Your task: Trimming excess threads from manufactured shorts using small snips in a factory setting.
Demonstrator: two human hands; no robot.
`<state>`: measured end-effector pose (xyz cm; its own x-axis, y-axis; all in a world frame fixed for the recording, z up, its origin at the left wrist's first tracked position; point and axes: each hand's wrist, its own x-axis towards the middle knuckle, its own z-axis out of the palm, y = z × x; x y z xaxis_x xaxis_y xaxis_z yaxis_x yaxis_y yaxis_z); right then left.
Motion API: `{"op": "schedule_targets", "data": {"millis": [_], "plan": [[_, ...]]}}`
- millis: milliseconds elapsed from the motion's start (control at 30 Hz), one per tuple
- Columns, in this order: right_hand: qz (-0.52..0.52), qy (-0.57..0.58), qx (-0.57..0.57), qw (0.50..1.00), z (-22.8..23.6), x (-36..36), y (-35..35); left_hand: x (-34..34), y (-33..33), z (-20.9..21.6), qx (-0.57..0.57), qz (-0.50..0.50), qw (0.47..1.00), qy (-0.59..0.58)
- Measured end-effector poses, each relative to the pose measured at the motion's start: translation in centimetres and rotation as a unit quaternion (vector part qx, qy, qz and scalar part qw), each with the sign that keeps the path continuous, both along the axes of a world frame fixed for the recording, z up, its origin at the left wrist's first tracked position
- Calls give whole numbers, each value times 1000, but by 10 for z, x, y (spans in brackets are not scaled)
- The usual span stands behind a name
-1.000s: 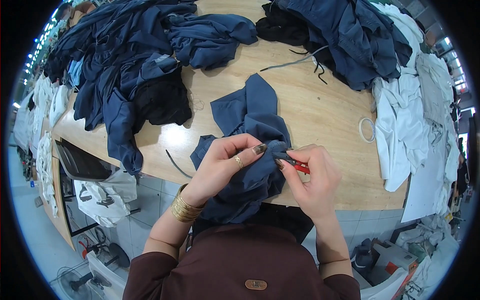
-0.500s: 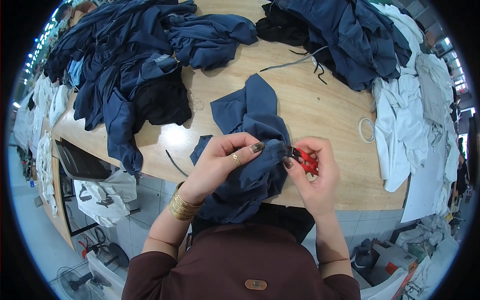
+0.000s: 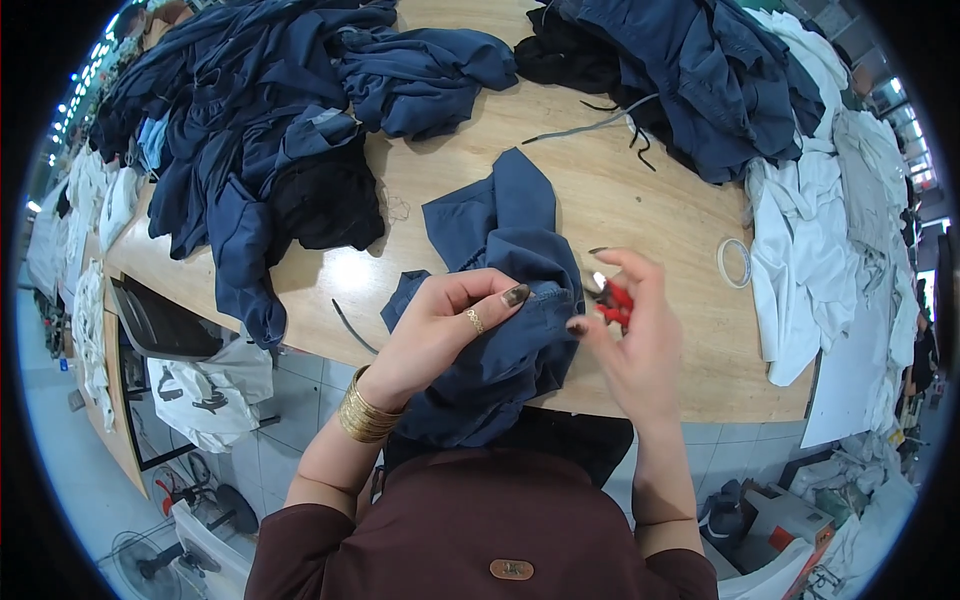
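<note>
While the left hand (image 3: pixel 450 312) pinches a dark-blue garment (image 3: pixel 530 265) between thumb and curled fingers, covering part of it, the right hand (image 3: pixel 642 335) stands just beside the cloth, thumb and forefinger parted, its other fingers curled around red-handled snips (image 3: pixel 617 303). The garment lies bunched on the worktop (image 3: pixel 665 240) and over its near edge, with navy clothes (image 3: pixel 250 110) heaped beyond it and a pale ring (image 3: pixel 722 262) well to the right.

The left hand (image 3: pixel 445 318) pinches a navy garment (image 3: pixel 518 240); the right hand (image 3: pixel 640 340) holds red snips (image 3: pixel 617 302).
</note>
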<state>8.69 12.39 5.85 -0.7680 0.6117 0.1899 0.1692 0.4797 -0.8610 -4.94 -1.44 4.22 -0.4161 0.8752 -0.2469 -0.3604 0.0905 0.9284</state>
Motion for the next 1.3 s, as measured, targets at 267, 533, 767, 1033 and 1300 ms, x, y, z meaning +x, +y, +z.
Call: {"op": "schedule_targets", "data": {"millis": [267,533,767,1033,1300], "plan": [[8,36,178,983,-9,6,-7,5,2,5,16,11,999,44],[20,29,186,982,-7,3,-8,5,0,1,18,1,998,66],[-10,28,-64,997,-13,3,-15,5,2,0,14,-7,997,81],[46,65,27,996,-7,-8,-14,4,3,0,29,-16,997,64],[-19,119,-41,992,-16,-3,-2,0,-1,-1,15,-9,1000,-25]]}}
